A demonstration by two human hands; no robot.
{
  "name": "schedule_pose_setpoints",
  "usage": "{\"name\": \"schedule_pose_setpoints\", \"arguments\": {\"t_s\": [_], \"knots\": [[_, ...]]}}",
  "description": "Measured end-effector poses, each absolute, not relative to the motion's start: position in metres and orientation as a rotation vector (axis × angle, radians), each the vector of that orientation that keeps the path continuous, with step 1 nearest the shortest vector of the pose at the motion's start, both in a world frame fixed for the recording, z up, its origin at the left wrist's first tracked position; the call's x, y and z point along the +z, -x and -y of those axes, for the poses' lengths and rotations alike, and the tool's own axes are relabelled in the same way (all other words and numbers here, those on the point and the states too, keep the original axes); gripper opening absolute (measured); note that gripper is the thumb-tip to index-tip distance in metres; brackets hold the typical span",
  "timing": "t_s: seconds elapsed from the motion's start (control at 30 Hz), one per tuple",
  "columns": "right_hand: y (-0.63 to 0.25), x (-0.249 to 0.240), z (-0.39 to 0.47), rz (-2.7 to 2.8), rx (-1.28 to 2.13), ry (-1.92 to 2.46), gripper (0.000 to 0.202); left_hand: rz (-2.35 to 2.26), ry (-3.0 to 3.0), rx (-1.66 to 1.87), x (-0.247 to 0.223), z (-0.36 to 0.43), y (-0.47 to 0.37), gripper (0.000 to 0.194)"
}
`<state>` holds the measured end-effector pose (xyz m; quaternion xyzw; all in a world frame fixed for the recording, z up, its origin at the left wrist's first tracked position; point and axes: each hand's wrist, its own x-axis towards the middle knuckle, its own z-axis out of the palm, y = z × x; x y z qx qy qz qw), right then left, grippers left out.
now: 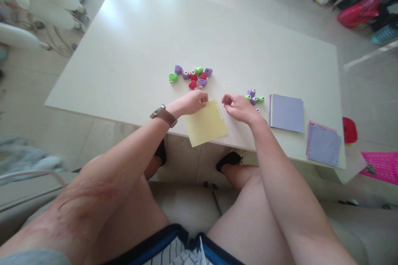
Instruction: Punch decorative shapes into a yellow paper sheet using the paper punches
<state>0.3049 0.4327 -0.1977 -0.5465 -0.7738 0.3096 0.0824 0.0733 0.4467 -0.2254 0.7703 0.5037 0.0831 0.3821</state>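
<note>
A yellow sheet of paper (205, 126) lies at the table's front edge, its lower part hanging over. Small punched holes run along its upper right edge. My left hand (195, 102), with a watch on the wrist, is closed on the sheet's top edge. To the right of the paper and apart from it, my right hand (238, 107) is curled with its fingertips close together; whether it holds anything is hidden. Beside it sit several small purple and green paper punches (254, 99). Beyond my left hand is a cluster of purple, green and red punches (193, 75).
On the right of the white table (248, 45) lies a stack of coloured paper (286, 112), with lilac on top. Near the right corner is a second stack (323, 144) with punched edges. Tiny yellow bits (224, 85) are scattered beyond my hands.
</note>
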Motion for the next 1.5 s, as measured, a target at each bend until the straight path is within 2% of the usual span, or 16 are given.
{"name": "schedule_pose_setpoints", "arguments": {"t_s": [0.23, 0.43, 0.87, 1.2, 1.4, 1.5], "knots": [[-0.308, -0.195, -0.435, 2.371, 0.883, 1.654, 0.029, -1.271, -1.837, 0.273, -0.219, -0.450, -0.070, 0.013], [-0.306, -0.186, -0.434, 2.346, 0.994, 1.683, 0.029, -1.264, -1.790, 0.311, -0.220, -0.452, -0.067, 0.010], [-0.306, -0.188, -0.432, 2.333, 1.139, 1.620, 0.011, -1.284, -1.773, 0.300, -0.218, -0.453, -0.065, 0.012], [-0.307, -0.191, -0.433, 2.328, 1.273, 1.558, 0.010, -1.273, -1.810, 0.338, -0.221, -0.454, -0.063, 0.013], [-0.309, -0.188, -0.435, 2.251, 1.120, 1.671, 0.017, -1.268, -1.854, 0.287, -0.222, -0.453, -0.060, 0.016], [-0.311, -0.189, -0.436, 2.203, 1.033, 1.686, 0.020, -1.288, -1.969, 0.320, -0.220, -0.448, -0.063, 0.024]]}}
